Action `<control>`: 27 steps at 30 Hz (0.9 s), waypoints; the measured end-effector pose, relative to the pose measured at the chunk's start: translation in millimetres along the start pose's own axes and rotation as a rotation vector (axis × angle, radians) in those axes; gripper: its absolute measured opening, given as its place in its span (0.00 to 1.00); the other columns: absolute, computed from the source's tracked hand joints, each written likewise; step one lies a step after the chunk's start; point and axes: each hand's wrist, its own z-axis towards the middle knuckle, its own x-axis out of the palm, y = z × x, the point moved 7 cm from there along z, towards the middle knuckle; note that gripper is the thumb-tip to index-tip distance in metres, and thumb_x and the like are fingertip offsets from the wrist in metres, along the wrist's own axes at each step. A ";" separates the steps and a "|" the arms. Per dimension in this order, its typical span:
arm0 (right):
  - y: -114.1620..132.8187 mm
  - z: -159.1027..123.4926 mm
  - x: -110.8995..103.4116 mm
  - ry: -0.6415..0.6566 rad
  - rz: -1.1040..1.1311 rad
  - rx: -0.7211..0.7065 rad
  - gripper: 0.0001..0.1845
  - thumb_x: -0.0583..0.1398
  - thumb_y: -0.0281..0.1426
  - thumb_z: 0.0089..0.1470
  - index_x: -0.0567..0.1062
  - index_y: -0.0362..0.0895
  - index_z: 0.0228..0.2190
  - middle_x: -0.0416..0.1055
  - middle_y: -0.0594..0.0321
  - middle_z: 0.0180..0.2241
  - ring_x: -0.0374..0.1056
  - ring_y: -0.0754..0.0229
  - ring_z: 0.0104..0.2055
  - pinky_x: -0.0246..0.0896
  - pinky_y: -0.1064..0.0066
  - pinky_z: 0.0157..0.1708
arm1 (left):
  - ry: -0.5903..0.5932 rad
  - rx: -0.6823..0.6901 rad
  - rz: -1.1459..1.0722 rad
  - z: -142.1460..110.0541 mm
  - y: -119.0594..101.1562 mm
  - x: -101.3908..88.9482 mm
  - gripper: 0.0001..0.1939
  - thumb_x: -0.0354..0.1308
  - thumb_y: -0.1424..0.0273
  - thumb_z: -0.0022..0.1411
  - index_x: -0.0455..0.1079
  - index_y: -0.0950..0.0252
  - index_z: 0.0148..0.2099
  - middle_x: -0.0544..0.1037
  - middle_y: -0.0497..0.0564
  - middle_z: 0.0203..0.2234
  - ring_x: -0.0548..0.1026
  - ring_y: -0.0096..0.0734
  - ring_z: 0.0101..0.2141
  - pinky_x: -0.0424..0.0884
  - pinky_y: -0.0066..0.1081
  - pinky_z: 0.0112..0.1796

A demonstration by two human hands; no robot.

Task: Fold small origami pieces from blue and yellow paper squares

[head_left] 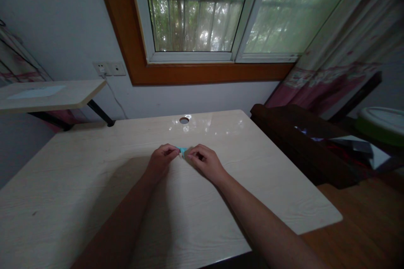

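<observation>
Over the middle of the pale wood-grain table (202, 210), both hands meet around a small turquoise object (183, 150) with a whitish bit at its lower edge. It is too small and too covered by fingers for me to tell its kind. My left hand (161, 160) is closed, thumb and forefinger pinching the object's left end. From the right side, my right hand (206, 162) is closed in a pinch at the other end, its fingertips hiding that part.
A round cable hole (184, 120) lies near the table's back edge. At left a raised shelf (41, 94) stands on black legs. A wall socket (101, 68) holds a plug with a white cord. To the right is dark wooden furniture (284, 143) with papers and a green-and-white container (381, 124).
</observation>
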 end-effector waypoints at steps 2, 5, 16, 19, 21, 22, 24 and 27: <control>1.8 -0.9 1.6 0.024 -0.016 -0.014 0.06 0.61 0.34 0.59 0.77 0.46 0.35 0.72 0.62 0.31 0.65 0.62 0.31 0.57 0.72 0.31 | -0.001 -0.006 0.015 -0.5 -0.1 1.0 0.09 0.61 0.63 0.54 0.76 0.64 0.31 0.77 0.49 0.27 0.73 0.33 0.32 0.68 0.30 0.37; 2.2 -2.0 2.9 0.023 -0.030 -0.024 0.07 0.62 0.35 0.58 0.77 0.46 0.37 0.72 0.62 0.31 0.65 0.63 0.31 0.58 0.72 0.31 | 0.024 0.015 0.099 -0.8 -0.6 3.5 0.09 0.61 0.63 0.54 0.77 0.63 0.31 0.77 0.49 0.28 0.73 0.33 0.33 0.67 0.31 0.37; -0.5 -2.4 5.4 0.025 -0.044 -0.028 0.08 0.62 0.32 0.57 0.76 0.47 0.41 0.71 0.62 0.33 0.66 0.64 0.31 0.59 0.73 0.30 | 0.111 0.066 0.208 -3.4 -3.9 12.4 0.09 0.58 0.64 0.59 0.78 0.62 0.34 0.77 0.49 0.30 0.74 0.33 0.34 0.66 0.29 0.37; -1.0 -2.0 4.7 0.023 -0.043 -0.034 0.07 0.62 0.31 0.57 0.76 0.47 0.39 0.71 0.63 0.32 0.66 0.63 0.31 0.59 0.73 0.31 | 0.126 0.106 0.249 -3.9 -7.1 14.5 0.08 0.58 0.65 0.59 0.77 0.62 0.34 0.76 0.48 0.28 0.73 0.32 0.33 0.66 0.28 0.35; -2.1 -1.7 3.6 0.006 -0.047 -0.038 0.06 0.61 0.30 0.57 0.77 0.46 0.38 0.71 0.63 0.31 0.65 0.64 0.31 0.59 0.73 0.30 | 0.132 0.137 0.265 -4.0 -8.6 15.4 0.09 0.58 0.65 0.59 0.77 0.63 0.33 0.76 0.48 0.28 0.72 0.32 0.32 0.66 0.28 0.34; -2.9 -1.7 3.0 -0.004 -0.051 -0.039 0.06 0.62 0.30 0.57 0.77 0.46 0.38 0.70 0.63 0.30 0.65 0.63 0.30 0.59 0.73 0.30 | 0.137 0.148 0.266 -4.0 -8.6 15.7 0.09 0.58 0.65 0.60 0.76 0.63 0.32 0.76 0.48 0.27 0.72 0.31 0.32 0.66 0.28 0.34; -4.9 -1.7 1.9 -0.021 -0.058 -0.034 0.05 0.61 0.29 0.56 0.77 0.46 0.37 0.70 0.63 0.30 0.65 0.63 0.30 0.58 0.73 0.30 | 0.142 0.158 0.252 -4.0 -7.6 16.0 0.09 0.57 0.65 0.60 0.76 0.63 0.32 0.76 0.48 0.27 0.73 0.31 0.32 0.67 0.27 0.34; -7.6 -1.7 1.0 -0.033 -0.050 -0.018 0.05 0.61 0.29 0.57 0.77 0.46 0.36 0.71 0.62 0.30 0.66 0.62 0.30 0.59 0.72 0.30 | 0.139 0.149 0.203 -4.1 -5.0 15.7 0.09 0.58 0.64 0.60 0.75 0.63 0.33 0.77 0.48 0.28 0.74 0.31 0.33 0.68 0.28 0.36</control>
